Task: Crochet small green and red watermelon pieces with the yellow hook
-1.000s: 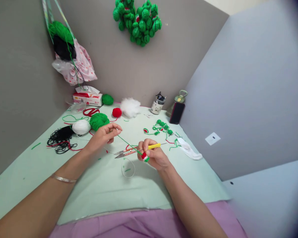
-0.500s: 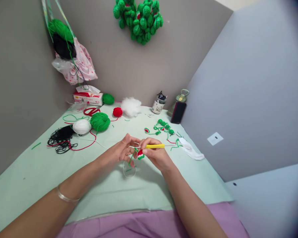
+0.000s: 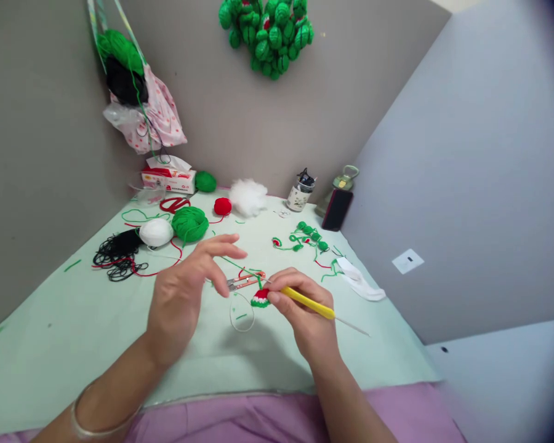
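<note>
My right hand [image 3: 310, 311] is closed around a yellow-handled crochet hook [image 3: 310, 302]. Its fingertips also pinch a small crocheted watermelon slice [image 3: 260, 299] in red, white and green. Green yarn [image 3: 234, 264] runs from the hook's tip up and left, passing near the fingers of my left hand [image 3: 178, 301]. That hand is raised with fingers apart and seems to hold nothing. Between the hands, orange-handled thread snips [image 3: 245, 282] lie on the table, partly hidden behind the yarn. A loop of white thread [image 3: 231, 317] lies just below them.
Green [image 3: 189, 224], white [image 3: 156, 233] and red [image 3: 222, 206] yarn balls and black yarn [image 3: 115, 252] lie left and back. White stuffing [image 3: 248, 197], a jar [image 3: 300, 194] and a phone [image 3: 337, 209] stand behind. Small green crocheted pieces [image 3: 306, 229] and white cloth [image 3: 357, 280] lie right.
My left hand has let go near the work, opened and moved left and toward me. The hook has tilted, its rear end now lower. The snips have come into sight.
</note>
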Available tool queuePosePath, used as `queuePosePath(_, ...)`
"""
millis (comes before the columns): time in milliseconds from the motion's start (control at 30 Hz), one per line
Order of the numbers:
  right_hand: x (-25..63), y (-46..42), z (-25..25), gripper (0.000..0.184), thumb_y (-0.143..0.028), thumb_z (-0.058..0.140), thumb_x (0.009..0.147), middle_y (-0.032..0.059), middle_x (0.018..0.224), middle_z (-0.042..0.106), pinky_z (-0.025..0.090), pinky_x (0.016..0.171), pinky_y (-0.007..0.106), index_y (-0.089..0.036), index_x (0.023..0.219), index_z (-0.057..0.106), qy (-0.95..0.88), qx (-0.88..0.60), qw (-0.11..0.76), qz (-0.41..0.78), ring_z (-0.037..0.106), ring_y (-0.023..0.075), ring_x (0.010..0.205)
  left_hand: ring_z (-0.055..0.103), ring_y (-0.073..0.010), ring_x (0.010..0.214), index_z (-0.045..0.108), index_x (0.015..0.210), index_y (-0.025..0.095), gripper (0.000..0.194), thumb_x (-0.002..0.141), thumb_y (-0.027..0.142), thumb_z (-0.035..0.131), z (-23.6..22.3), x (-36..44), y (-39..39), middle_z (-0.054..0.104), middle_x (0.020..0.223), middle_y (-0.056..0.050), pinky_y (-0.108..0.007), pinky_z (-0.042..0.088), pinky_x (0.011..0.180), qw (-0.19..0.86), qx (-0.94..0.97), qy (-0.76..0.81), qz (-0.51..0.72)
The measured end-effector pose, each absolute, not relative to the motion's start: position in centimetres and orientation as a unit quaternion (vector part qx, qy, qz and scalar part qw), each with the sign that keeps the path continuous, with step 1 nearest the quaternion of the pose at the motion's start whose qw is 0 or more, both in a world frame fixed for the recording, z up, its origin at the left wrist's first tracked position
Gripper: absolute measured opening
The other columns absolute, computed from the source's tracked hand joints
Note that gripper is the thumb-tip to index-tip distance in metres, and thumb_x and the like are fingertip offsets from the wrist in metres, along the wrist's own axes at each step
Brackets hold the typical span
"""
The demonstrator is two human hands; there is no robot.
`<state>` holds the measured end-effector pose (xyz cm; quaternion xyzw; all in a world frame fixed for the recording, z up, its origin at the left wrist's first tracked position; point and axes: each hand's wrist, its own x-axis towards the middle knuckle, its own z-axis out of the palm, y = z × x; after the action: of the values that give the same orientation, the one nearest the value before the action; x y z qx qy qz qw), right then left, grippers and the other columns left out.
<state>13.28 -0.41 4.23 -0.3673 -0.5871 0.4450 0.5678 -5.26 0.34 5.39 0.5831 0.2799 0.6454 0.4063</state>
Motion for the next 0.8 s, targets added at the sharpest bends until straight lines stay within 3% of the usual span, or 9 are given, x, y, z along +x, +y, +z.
queuePosePath(100, 13.2, -0.7, 3.9, 0.003, -0.024, 0.075, 0.079, 0.0026, 0.083, 0.068, 0.05, 0.068, 0.029, -0.025, 0.081, 0.073, -0.556, -0.396, 0.563, 0.466, 0.061, 0.0163, 0.076, 0.044, -0.0328, 0.13, 0.071, 0.082, 0.026, 0.002, 0.082, 0.028, 0.07, 4.1, -4.9, -0.2, 0.068, 0.111, -0.007, -0.051, 0.022, 0.116, 0.255, 0.722, 0.336, 0.549)
queuePosePath(200, 13.2, -0.4, 3.7, 0.007, -0.028, 0.076, 0.078, 0.0017, 0.079, 0.068, 0.05, 0.067, 0.027, -0.023, 0.08, 0.072, -0.533, -0.419, 0.546, 0.493, 0.061, 0.015, 0.072, 0.042, -0.0326, 0.133, 0.064, 0.091, 0.024, 0.016, 0.078, 0.018, 0.072, 3.4, -4.4, -0.2, 0.064, 0.114, -0.007, -0.052, 0.027, 0.113, 0.206, 0.747, 0.356, 0.523)
queuePosePath(300, 13.2, -0.2, 3.7, 0.01, -0.03, 0.075, 0.079, 0.0008, 0.078, 0.068, 0.049, 0.066, 0.026, -0.022, 0.081, 0.071, -0.529, -0.422, 0.539, 0.502, 0.059, 0.0131, 0.07, 0.037, -0.0293, 0.138, 0.061, 0.095, 0.023, 0.016, 0.082, 0.014, 0.065, 3.1, -4.0, -0.1, 0.06, 0.121, -0.007, -0.049, 0.03, 0.112, 0.186, 0.755, 0.37, 0.508)
queuePosePath(400, 13.2, -0.2, 3.7, 0.009, -0.029, 0.075, 0.078, 0.0004, 0.084, 0.069, 0.049, 0.07, 0.025, -0.023, 0.084, 0.071, -0.543, -0.407, 0.522, 0.516, 0.061, 0.013, 0.075, 0.034, -0.0264, 0.14, 0.062, 0.094, 0.023, 0.01, 0.087, 0.016, 0.06, 3.1, -3.8, -0.1, 0.059, 0.122, -0.007, -0.046, 0.03, 0.114, 0.219, 0.739, 0.386, 0.506)
queuePosePath(500, 13.1, -0.4, 3.6, 0.01, -0.024, 0.077, 0.076, -0.0007, 0.088, 0.068, 0.048, 0.072, 0.023, -0.023, 0.084, 0.07, -0.56, -0.412, 0.501, 0.515, 0.061, 0.0125, 0.081, 0.034, -0.0259, 0.141, 0.061, 0.091, 0.023, 0.004, 0.09, 0.022, 0.057, 2.9, -3.7, 0.0, 0.059, 0.124, -0.007, -0.045, 0.031, 0.113, 0.316, 0.69, 0.409, 0.507)
queuePosePath(633, 12.8, -0.5, 3.3, 0.004, -0.023, 0.071, 0.079, -0.0019, 0.077, 0.067, 0.044, 0.064, 0.021, -0.022, 0.081, 0.069, -0.534, -0.447, 0.52, 0.494, 0.057, 0.01, 0.07, 0.036, -0.0271, 0.141, 0.06, 0.09, 0.024, 0.007, 0.09, 0.029, 0.057, 2.7, -3.5, 0.3, 0.061, 0.126, -0.007, -0.049, 0.031, 0.112, 0.444, 0.627, 0.424, 0.48)
queuePosePath(800, 12.2, -0.5, 2.9, 0.004, -0.023, 0.07, 0.08, -0.0019, 0.073, 0.065, 0.045, 0.06, 0.021, -0.021, 0.082, 0.068, -0.522, -0.471, 0.561, 0.436, 0.058, 0.0106, 0.066, 0.036, -0.0269, 0.14, 0.055, 0.079, 0.023, 0.013, 0.089, 0.03, 0.059, 2.3, -3.1, 0.4, 0.062, 0.124, -0.008, -0.048, 0.028, 0.113, 0.43, 0.617, 0.433, 0.498)
